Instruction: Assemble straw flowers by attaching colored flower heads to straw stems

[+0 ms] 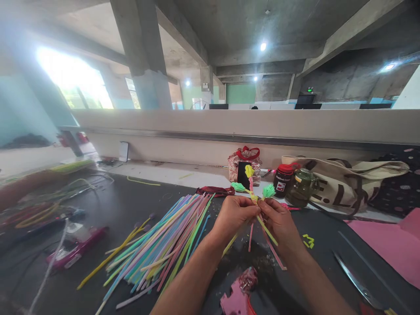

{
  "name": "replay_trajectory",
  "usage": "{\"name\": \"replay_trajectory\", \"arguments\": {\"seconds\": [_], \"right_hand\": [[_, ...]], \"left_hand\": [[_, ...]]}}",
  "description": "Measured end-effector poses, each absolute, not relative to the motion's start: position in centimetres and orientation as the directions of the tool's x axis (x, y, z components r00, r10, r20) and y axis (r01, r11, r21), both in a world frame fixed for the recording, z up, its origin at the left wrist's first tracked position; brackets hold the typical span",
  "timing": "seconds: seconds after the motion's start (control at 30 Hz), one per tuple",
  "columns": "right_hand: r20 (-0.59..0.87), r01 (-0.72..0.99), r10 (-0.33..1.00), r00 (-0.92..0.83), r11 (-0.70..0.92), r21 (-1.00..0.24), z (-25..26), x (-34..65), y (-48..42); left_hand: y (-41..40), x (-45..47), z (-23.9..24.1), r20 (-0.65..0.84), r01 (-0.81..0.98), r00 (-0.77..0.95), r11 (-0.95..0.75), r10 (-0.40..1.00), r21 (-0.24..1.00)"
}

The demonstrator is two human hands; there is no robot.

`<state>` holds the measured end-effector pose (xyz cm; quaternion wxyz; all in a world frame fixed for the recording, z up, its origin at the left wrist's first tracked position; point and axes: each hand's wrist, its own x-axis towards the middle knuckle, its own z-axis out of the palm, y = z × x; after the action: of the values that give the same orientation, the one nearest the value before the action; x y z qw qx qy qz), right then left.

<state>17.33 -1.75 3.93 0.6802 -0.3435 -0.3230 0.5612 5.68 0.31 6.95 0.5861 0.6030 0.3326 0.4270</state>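
Observation:
Between my two hands, a pipe-cleaner flower (250, 183) stands upright, with a yellow tip, green tufts to either side and a pink and yellow twisted middle. My left hand (234, 214) pinches it from the left, just under the join. From the right, my right hand (275, 216) closes thumb and fingers on the same spot. Yellow-green and pink stems (269, 243) hang down below my fingers. To the left of my left forearm lies a wide pile of coloured pipe cleaners (164, 240). A pink scrap with clear wrapping (239, 291) lies below my hands.
Scissors (357, 280) and pink sheets (390, 245) lie at the right, near small yellow-green offcuts (308, 241). A magenta glue gun (77, 249) with its cord is at the left. Behind stand a patterned pouch (234, 162), a black bottle (282, 179), a green jug (299, 188) and a canvas bag (337, 183).

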Motion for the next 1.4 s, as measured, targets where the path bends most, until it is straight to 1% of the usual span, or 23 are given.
{"name": "replay_trajectory", "arguments": {"seconds": [0.2,0.37,0.53,0.63,0.77,0.93,1.13,1.2,1.27,1.33,1.4], "right_hand": [[0.044,-0.595,0.978,0.203,0.159,-0.788,3.6,16.7,-1.9],[0.022,-0.56,0.985,0.169,0.114,-0.821,3.2,17.1,-1.6],[0.053,-0.432,0.994,0.1,0.091,-0.897,3.2,17.7,-1.5],[0.061,-0.354,0.995,0.075,0.084,-0.931,3.6,18.2,-1.9],[0.075,-0.301,0.997,0.006,0.073,-0.951,4.0,18.9,-2.1],[0.072,-0.254,0.994,-0.082,0.049,-0.966,3.6,19.0,-1.9],[0.237,-0.149,0.954,-0.182,0.211,-0.966,3.4,18.2,-2.2],[0.238,-0.114,0.958,-0.158,0.221,-0.969,3.6,18.2,-2.4],[0.193,-0.052,0.974,-0.116,0.188,-0.981,4.0,18.6,-2.5],[0.151,0.044,0.986,-0.064,0.154,-0.987,4.4,19.1,-2.6],[0.169,0.176,0.986,0.009,0.165,-0.971,4.9,19.6,-2.8]], "left_hand": [[0.7,5.5,6.2,0.152,-0.059,0.41,-0.14,0.899,0.988],[1.1,5.6,5.6,0.167,-0.025,0.358,-0.169,0.919,0.985],[1.8,5.5,5.7,0.129,-0.168,0.362,-0.072,0.923,0.983],[1.9,5.3,5.9,0.057,-0.249,0.389,0.046,0.92,0.967],[1.6,5.3,6.2,-0.029,-0.297,0.406,0.161,0.914,0.941],[1.2,5.5,6.5,-0.032,-0.385,0.441,0.221,0.897,0.896],[1.2,5.4,6.5,-0.002,-0.387,0.454,0.199,0.891,0.9],[1.1,5.3,6.4,0.002,-0.389,0.457,0.198,0.889,0.9],[1.1,5.3,6.4,0.005,-0.385,0.46,0.194,0.888,0.902],[1.2,5.3,6.2,0.002,-0.361,0.448,0.179,0.894,0.915],[1.4,5.4,6.0,-0.007,-0.326,0.425,0.16,0.905,0.932]]}}
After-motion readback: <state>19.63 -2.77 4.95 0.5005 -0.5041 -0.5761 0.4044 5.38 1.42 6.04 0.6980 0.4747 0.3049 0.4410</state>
